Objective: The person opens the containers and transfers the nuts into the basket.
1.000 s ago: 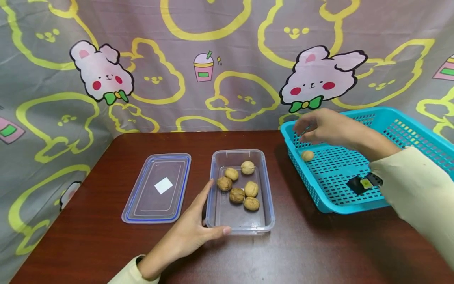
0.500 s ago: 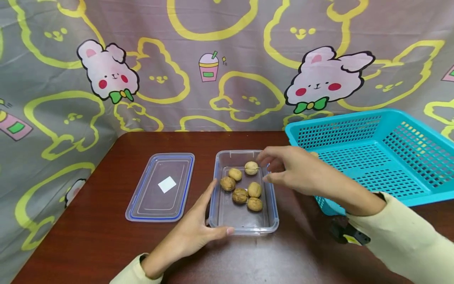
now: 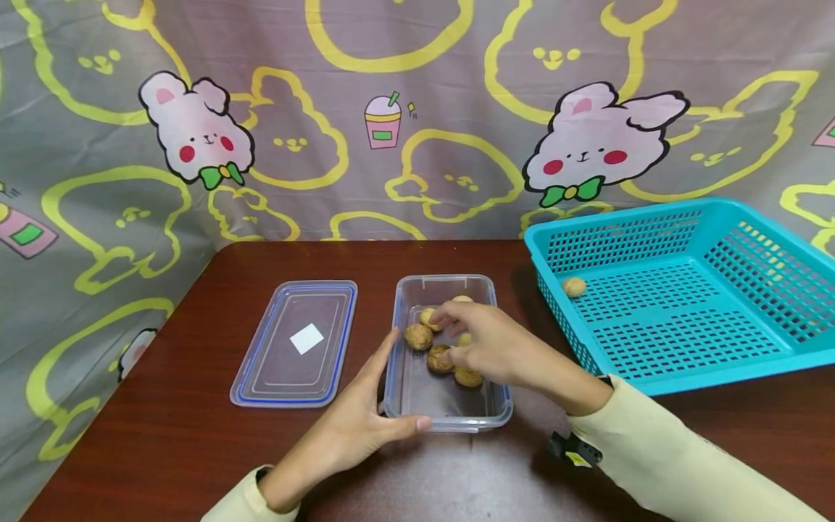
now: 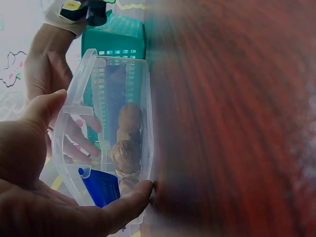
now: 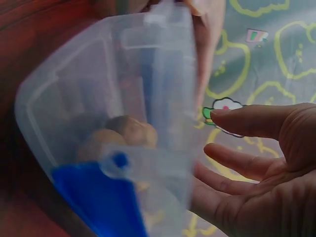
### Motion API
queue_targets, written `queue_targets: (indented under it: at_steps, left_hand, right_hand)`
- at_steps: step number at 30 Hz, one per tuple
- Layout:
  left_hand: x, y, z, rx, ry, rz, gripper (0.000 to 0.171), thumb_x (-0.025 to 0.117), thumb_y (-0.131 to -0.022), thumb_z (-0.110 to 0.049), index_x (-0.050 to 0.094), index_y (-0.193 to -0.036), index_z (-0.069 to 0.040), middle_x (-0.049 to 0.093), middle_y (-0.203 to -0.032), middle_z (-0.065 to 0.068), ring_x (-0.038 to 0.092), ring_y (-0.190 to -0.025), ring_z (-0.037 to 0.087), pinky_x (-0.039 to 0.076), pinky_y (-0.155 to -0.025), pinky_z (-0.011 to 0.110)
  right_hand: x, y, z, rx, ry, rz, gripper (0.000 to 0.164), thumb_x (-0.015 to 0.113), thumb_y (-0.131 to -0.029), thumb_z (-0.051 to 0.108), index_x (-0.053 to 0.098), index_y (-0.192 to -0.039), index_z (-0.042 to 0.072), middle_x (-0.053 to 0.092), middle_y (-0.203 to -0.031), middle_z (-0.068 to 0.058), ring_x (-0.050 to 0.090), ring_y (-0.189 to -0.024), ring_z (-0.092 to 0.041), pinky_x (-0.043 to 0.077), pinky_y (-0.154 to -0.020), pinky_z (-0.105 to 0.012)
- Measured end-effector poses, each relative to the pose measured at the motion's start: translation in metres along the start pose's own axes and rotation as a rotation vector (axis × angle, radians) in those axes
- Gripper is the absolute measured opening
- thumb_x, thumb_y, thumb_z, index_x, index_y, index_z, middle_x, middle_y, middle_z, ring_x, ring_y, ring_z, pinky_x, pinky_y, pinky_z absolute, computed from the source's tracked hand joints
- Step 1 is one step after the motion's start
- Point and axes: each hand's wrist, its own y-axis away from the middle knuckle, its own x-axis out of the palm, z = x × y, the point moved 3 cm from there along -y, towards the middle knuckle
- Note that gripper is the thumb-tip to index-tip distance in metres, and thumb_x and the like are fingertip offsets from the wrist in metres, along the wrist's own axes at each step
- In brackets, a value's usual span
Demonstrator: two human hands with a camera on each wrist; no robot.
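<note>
A clear plastic food container (image 3: 450, 420) stands on the table with several walnuts (image 3: 418, 336) on its floor. At its near left corner my left hand (image 3: 352, 420) holds it, thumb along the front rim and fingers against the left wall. My right hand (image 3: 499, 344) reaches over the container from the right, its fingers spread just above the walnuts and covering some of them. In the right wrist view, nothing shows between the thumb and fingers of that hand. Blue clips on the container's sides appear in both wrist views.
Left of the container lies its clear lid (image 3: 280, 362) with a blue seal and a white label. To the right is a turquoise perforated basket (image 3: 652, 380), a single walnut (image 3: 574, 287) at its left end. A patterned cloth (image 3: 274, 43) hangs behind the table.
From over the basket, my right hand has moved left and toward me, over the container's walnuts. The left hand has kept its place on the container. The head view has shifted slightly.
</note>
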Motion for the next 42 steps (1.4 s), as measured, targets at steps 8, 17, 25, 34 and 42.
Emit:
queue_targets:
  at_steps: [8,17,25,34,42]
  left_hand:
    - [0.0,0.0,0.0,0.009,0.009,0.0,0.122,0.092,-0.081,-0.034,0.011,-0.17,-0.024,0.017,-0.176,0.012,0.023,-0.159,0.033,0.022,-0.128,0.062]
    - [0.0,-0.001,0.0,0.005,-0.009,-0.011,0.123,0.093,-0.079,-0.034,0.011,-0.17,-0.021,0.018,-0.175,0.014,0.024,-0.159,0.034,0.021,-0.128,0.06]
    - [0.0,0.0,-0.001,-0.005,-0.003,-0.007,0.124,0.093,-0.079,-0.033,0.011,-0.17,-0.02,0.017,-0.175,0.015,0.024,-0.159,0.035,0.019,-0.129,0.06]
    - [-0.001,0.0,-0.001,-0.014,0.01,-0.002,0.123,0.093,-0.079,-0.033,0.011,-0.17,-0.021,0.017,-0.175,0.015,0.023,-0.158,0.036,0.02,-0.128,0.062]
    - [-0.001,0.001,-0.001,-0.026,0.001,0.006,0.121,0.092,-0.08,-0.035,0.011,-0.17,-0.026,0.015,-0.176,0.012,0.021,-0.159,0.036,0.02,-0.128,0.064]
  right_hand:
    - [0.014,-0.01,-0.007,0.018,0.012,0.016,0.034,0.076,-0.09,0.003,0.068,-0.123,0.002,0.073,-0.121,-0.014,0.071,-0.111,-0.03,0.058,-0.1,-0.048]
    - [0.02,-0.016,-0.008,0.015,0.03,0.001,0.03,0.076,-0.087,0.001,0.07,-0.116,0.001,0.074,-0.113,-0.014,0.071,-0.106,-0.028,0.059,-0.096,-0.044]
    - [0.029,-0.016,-0.007,0.006,0.037,0.011,0.031,0.076,-0.085,-0.001,0.071,-0.116,0.002,0.076,-0.108,-0.011,0.071,-0.104,-0.024,0.058,-0.096,-0.043]
    - [0.041,-0.017,-0.005,-0.005,0.041,0.042,0.035,0.072,-0.08,-0.01,0.071,-0.113,0.002,0.073,-0.108,-0.01,0.069,-0.103,-0.023,0.057,-0.096,-0.042]
    - [0.049,-0.017,-0.005,0.043,0.087,0.038,0.04,0.075,-0.078,-0.007,0.074,-0.113,0.012,0.074,-0.108,-0.003,0.067,-0.106,-0.021,0.057,-0.098,-0.044]
